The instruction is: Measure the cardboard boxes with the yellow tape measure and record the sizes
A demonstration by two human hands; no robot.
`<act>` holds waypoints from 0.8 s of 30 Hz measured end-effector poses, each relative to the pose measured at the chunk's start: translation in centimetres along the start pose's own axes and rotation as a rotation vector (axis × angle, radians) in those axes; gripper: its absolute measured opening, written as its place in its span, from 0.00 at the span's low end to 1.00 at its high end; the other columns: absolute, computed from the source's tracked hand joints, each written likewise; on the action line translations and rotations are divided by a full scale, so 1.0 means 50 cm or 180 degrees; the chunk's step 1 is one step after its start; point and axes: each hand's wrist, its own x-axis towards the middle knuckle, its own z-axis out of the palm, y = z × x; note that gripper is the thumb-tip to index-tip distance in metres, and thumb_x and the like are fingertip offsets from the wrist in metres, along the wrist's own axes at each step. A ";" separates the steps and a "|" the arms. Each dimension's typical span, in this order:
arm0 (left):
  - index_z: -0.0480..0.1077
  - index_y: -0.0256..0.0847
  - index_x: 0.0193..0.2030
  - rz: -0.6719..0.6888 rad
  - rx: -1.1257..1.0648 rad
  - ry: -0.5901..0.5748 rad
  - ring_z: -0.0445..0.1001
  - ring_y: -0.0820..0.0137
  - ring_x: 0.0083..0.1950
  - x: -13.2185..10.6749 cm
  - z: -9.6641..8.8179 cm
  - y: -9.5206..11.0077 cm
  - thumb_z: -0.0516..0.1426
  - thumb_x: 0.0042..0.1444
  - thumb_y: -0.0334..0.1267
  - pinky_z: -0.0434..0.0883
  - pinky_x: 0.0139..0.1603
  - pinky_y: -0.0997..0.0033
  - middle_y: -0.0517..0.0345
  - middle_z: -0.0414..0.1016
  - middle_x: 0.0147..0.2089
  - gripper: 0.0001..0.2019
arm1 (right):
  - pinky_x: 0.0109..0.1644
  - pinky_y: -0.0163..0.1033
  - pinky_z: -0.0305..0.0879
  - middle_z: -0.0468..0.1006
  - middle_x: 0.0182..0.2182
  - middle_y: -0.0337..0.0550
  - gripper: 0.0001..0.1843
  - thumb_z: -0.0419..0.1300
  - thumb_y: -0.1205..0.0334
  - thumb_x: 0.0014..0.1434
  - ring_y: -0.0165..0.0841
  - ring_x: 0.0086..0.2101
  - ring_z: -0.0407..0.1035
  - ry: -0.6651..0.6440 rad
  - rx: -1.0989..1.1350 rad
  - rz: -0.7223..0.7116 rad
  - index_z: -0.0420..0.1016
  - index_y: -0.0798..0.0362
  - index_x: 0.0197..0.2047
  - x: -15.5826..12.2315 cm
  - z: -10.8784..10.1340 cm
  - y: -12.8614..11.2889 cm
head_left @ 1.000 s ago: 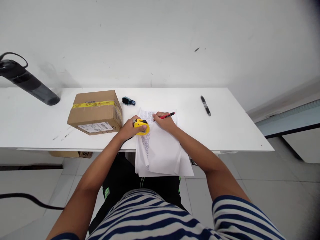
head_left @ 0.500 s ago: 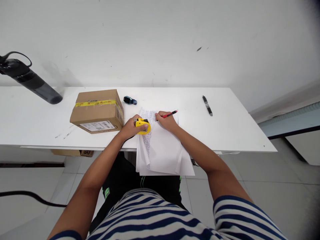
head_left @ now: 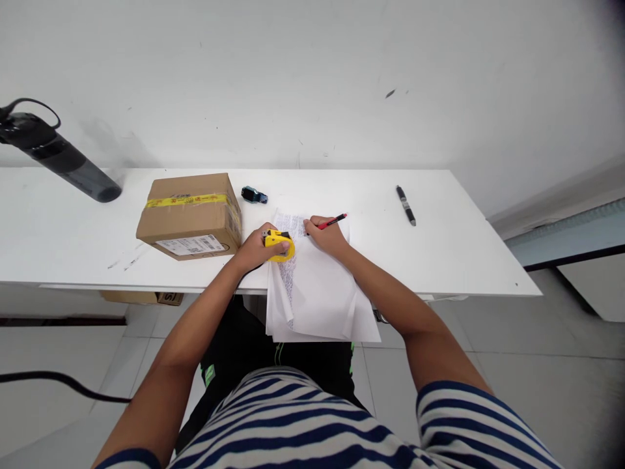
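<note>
My left hand [head_left: 257,249] is closed round a yellow tape measure [head_left: 280,246], thumb over its side, at the left edge of some paper sheets [head_left: 322,286]. Between the fingers of my right hand [head_left: 326,234] is a red and black pen [head_left: 336,221], its tip down by the upper part of the top sheet. Dense small writing covers the sheet's left strip and top; the rest of it is blank. The lower part of the sheets hangs over the table's front edge, and some corners are curled.
Left of my hands stands a taped cardboard box [head_left: 188,218], with a small dark shiny object [head_left: 254,195] beside it. A dark water bottle [head_left: 63,156] is at the far left. Another pen [head_left: 405,206] lies to the right on the white table [head_left: 459,254]. A wall rises behind.
My right hand has shifted very slightly to the right along the paper with the pen. My left hand stays in place with the tape measure.
</note>
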 end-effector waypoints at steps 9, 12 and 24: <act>0.63 0.42 0.39 -0.0006 -0.0002 0.0002 0.66 0.74 0.29 0.000 0.000 -0.001 0.67 0.46 0.57 0.63 0.29 0.74 0.65 0.67 0.30 0.26 | 0.32 0.39 0.57 0.66 0.19 0.36 0.23 0.56 0.50 0.58 0.30 0.25 0.59 -0.0025 0.0038 0.0000 0.53 0.48 0.18 0.001 0.001 0.000; 0.63 0.42 0.39 0.0005 -0.0027 0.0021 0.66 0.75 0.29 0.001 0.000 -0.005 0.67 0.46 0.57 0.63 0.29 0.75 0.66 0.67 0.30 0.26 | 0.35 0.40 0.61 0.71 0.22 0.39 0.23 0.56 0.46 0.60 0.32 0.28 0.65 0.0213 -0.0012 0.0018 0.59 0.49 0.19 0.003 -0.005 -0.001; 0.63 0.42 0.40 0.0018 0.0012 0.0015 0.67 0.74 0.30 0.001 -0.003 -0.010 0.67 0.47 0.57 0.64 0.30 0.74 0.66 0.67 0.31 0.25 | 0.37 0.42 0.64 0.71 0.24 0.38 0.27 0.56 0.34 0.60 0.34 0.31 0.64 0.0620 -0.0198 0.0086 0.72 0.50 0.25 0.006 -0.024 -0.003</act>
